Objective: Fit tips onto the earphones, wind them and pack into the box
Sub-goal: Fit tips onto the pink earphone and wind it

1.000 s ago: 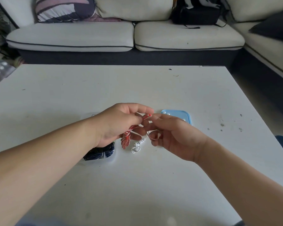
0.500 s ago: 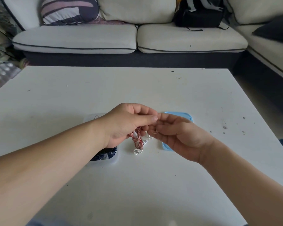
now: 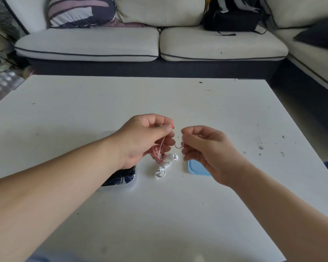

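Note:
My left hand (image 3: 148, 138) pinches the red earphones (image 3: 157, 154) above the table, a red end poking out past the thumb and the wound bundle hanging below the fingers. A loop of the red cable runs across to my right hand (image 3: 203, 148), which pinches it with curled fingers. A wound white earphone set (image 3: 164, 166) lies on the table just below the red bundle. The clear box (image 3: 121, 181), holding dark blue cable, sits under my left wrist and is partly hidden. Its blue lid (image 3: 196, 170) lies flat under my right hand.
The white table (image 3: 159, 214) carries small dark specks at the right. A cream sofa (image 3: 159, 44) with a striped cushion (image 3: 80, 11) and a black bag (image 3: 233, 17) stands behind the table's far edge. More sofa runs along the right side.
My hands have pulled apart, drawing a loop of red cable out between them. The red bundle now hangs lower from my left hand, and the white set is uncovered.

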The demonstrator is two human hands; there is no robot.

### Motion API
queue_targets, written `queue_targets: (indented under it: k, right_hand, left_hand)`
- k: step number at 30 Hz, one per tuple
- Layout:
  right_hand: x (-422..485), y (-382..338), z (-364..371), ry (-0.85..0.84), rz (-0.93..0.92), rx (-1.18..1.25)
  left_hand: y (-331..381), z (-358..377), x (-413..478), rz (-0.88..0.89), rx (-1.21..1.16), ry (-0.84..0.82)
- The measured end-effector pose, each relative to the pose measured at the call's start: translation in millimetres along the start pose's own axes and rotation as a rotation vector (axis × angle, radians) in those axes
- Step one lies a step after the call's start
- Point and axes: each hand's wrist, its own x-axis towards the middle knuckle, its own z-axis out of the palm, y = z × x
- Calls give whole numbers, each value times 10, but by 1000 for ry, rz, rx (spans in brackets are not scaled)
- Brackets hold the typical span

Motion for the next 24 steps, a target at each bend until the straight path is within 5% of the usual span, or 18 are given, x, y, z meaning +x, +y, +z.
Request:
queue_targets:
  k: [24]
  right_hand:
    - [19, 31, -41, 35, 17, -72]
  left_hand:
    - [-55, 107, -13, 134, 295, 50]
